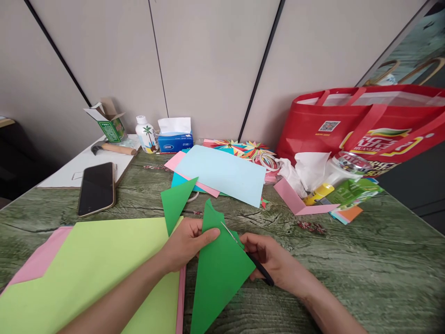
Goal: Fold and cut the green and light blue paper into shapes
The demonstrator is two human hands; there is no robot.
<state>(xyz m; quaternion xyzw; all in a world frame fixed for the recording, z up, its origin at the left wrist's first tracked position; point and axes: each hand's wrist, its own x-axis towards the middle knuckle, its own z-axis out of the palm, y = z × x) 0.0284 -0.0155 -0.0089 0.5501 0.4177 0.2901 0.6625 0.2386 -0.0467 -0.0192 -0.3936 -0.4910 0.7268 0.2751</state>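
My left hand (189,241) pinches a folded piece of green paper (220,269) near its upper left edge, thumb on top. The black-handled scissors (259,268) are in my right hand (267,260), fingers wrapped round the handles. Their blade lies across the upper right part of the green paper, and a cut strip stands at its top. Just behind my left hand is a separate green triangle (177,202), partly over a stack of light yellow-green sheets (114,260).
A phone (97,189) and a hammer (116,148) lie at the left. Light blue paper (222,171) is at the back middle, near a tissue pack (175,141) and a white bottle (146,134). A red bag (313,125) stands at the right, behind a glue stick (319,194).
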